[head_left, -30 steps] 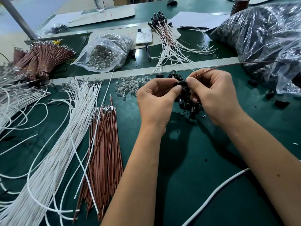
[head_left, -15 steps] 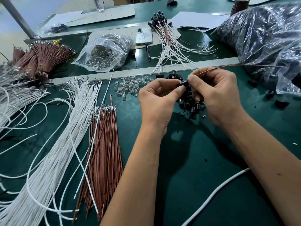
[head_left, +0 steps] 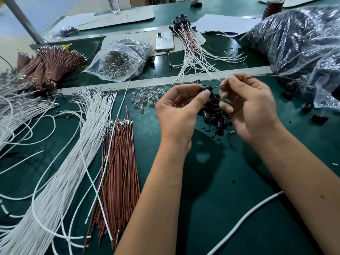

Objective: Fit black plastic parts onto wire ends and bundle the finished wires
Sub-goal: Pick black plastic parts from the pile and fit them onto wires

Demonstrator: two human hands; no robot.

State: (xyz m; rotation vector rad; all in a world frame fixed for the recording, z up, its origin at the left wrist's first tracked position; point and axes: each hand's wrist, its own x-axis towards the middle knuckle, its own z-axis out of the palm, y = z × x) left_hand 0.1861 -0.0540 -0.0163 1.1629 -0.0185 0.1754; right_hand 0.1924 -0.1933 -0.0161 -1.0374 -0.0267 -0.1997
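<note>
My left hand [head_left: 179, 109] pinches a small black plastic part [head_left: 207, 88] between thumb and fingers. My right hand [head_left: 251, 107] pinches a thin brown wire [head_left: 266, 76] whose near end meets that part; the wire runs off to the right. Under both hands lies a pile of loose black parts [head_left: 217, 118] on the green table [head_left: 230, 181]. Loose brown wires [head_left: 117, 162] and white wires [head_left: 70, 162] lie spread at the left. A batch of finished wires with black ends [head_left: 185, 34] lies at the back.
A clear bag of small clear bulbs [head_left: 121, 59] and a phone [head_left: 164, 41] lie at the back. Loose clear bulbs [head_left: 147, 98] sit left of my hands. Tied brown wire bundles [head_left: 49, 67] are far left. A large plastic bag of black parts [head_left: 301, 46] fills the right. A white cable [head_left: 244, 221] crosses the front.
My hands have drawn slightly apart, so the black part and a short stretch of brown wire now show between them. Both hands stay above the pile.
</note>
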